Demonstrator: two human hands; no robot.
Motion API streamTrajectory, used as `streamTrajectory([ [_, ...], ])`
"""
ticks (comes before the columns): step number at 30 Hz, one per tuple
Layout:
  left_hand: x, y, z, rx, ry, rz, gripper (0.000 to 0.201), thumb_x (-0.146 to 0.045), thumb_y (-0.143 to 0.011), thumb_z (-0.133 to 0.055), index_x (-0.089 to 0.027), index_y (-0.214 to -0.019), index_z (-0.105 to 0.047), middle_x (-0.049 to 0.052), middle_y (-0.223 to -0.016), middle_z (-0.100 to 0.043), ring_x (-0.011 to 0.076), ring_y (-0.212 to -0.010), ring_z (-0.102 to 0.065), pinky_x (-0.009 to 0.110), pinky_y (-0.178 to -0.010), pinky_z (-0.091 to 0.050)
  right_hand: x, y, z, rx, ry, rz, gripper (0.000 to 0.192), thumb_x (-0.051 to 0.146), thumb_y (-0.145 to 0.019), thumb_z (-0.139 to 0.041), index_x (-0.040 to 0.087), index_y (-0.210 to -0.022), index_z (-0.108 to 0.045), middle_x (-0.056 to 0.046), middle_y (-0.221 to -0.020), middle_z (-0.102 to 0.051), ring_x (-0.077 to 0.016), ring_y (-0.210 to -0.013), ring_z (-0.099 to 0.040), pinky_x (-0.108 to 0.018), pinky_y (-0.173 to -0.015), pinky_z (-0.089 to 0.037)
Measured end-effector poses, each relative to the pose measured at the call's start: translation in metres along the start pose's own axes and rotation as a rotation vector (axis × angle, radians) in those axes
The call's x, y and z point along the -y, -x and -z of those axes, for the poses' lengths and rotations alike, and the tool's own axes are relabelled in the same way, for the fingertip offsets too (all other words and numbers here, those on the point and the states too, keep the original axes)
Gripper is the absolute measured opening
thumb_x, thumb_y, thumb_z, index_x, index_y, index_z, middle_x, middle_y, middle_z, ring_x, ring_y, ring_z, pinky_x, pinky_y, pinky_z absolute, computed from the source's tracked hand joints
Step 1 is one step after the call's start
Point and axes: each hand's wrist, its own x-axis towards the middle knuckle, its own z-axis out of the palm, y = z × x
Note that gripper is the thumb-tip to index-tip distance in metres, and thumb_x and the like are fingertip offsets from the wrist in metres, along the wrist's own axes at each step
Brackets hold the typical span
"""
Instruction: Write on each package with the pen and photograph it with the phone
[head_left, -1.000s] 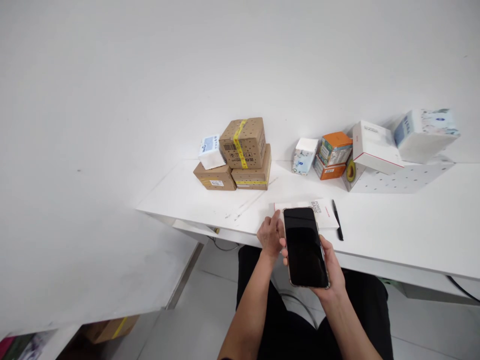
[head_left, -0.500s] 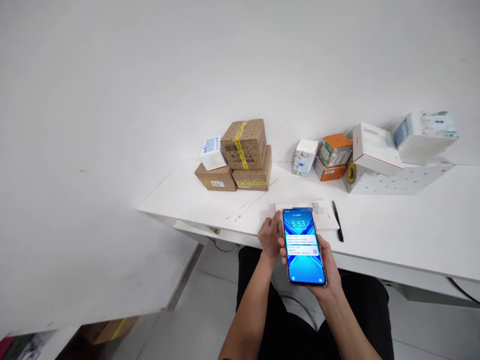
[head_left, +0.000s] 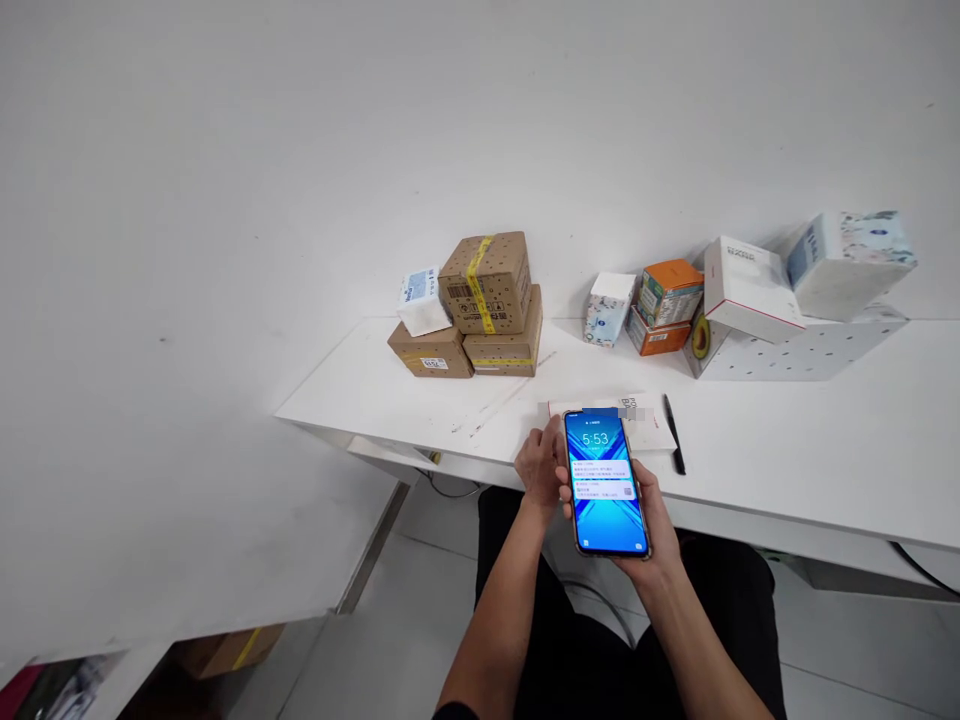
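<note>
A smartphone (head_left: 609, 520), its lit blue lock screen reading 5:53, is in my right hand (head_left: 654, 520). That hand's palm is behind and beside the phone, and its fingertips curl round the left edge. My left hand (head_left: 538, 468) is closed beside the phone's upper left edge. Its fingertips are partly hidden behind the phone and by the front of a flat white box (head_left: 652, 432), so what they grip is unclear. The box lies on the white table, partly covered by the phone. A black pen (head_left: 674, 435) rests just right of it.
Brown cartons (head_left: 487, 285) with yellow tape are stacked at the back left, beside a white tissue pack (head_left: 421, 300). Orange boxes (head_left: 670, 292), another tissue pack (head_left: 608, 309) and a white power bank box (head_left: 754, 290) on a dotted carton (head_left: 810, 355) stand along the wall.
The view has shifted slightly, so the boxes and phone appear a little higher. Both hands keep almost the same pose, and the phone's screen still shows the same lock screen.
</note>
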Motion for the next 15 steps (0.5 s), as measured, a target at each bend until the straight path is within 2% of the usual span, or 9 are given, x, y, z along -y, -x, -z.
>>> streamTrajectory([
  [3, 0.0, 0.0, 0.0, -0.014, -0.008, 0.01, 0.03, -0.028, -0.093, -0.047, -0.031, -0.12, -0.06, 0.001, -0.079, -0.06, 0.0138, -0.07, -0.057, 0.023, -0.054, -0.034, 0.003, 0.001, 0.001, 0.009, 0.011, 0.007, 0.053, 0.051, -0.089, -0.042, 0.016, -0.124, -0.06, -0.014, -0.109, -0.071, -0.0289, -0.096, -0.068, -0.049, -0.083, -0.053],
  [6, 0.001, 0.0, -0.001, -0.039, 0.006, -0.003, 0.033, -0.029, -0.093, -0.047, -0.03, -0.123, -0.06, 0.003, -0.083, -0.062, 0.0152, -0.076, -0.059, 0.023, -0.057, -0.037, 0.009, 0.005, 0.0, -0.043, 0.047, 0.031, 0.051, 0.05, -0.088, -0.044, 0.017, -0.122, -0.062, -0.014, -0.108, -0.072, -0.0289, -0.095, -0.068, -0.048, -0.083, -0.053],
  [11, 0.0, 0.001, -0.002, -0.024, 0.064, 0.0, 0.036, -0.028, -0.094, -0.042, -0.028, -0.125, -0.06, 0.005, -0.093, -0.064, 0.0174, -0.083, -0.061, 0.024, -0.065, -0.041, 0.028, 0.015, 0.005, -0.197, 0.15, 0.132, 0.049, 0.052, -0.085, -0.047, 0.019, -0.115, -0.065, -0.012, -0.102, -0.073, -0.0297, -0.092, -0.069, -0.048, -0.081, -0.054],
  [15, 0.002, -0.001, 0.007, 0.067, 0.162, 0.02, 0.039, -0.037, -0.097, -0.036, -0.028, -0.129, -0.056, 0.006, -0.107, -0.061, 0.0182, -0.092, -0.062, 0.026, -0.072, -0.045, 0.057, 0.027, 0.021, -0.374, 0.353, 0.312, 0.051, 0.056, -0.084, -0.044, 0.018, -0.111, -0.066, -0.012, -0.095, -0.074, -0.0299, -0.085, -0.07, -0.045, -0.074, -0.055],
])
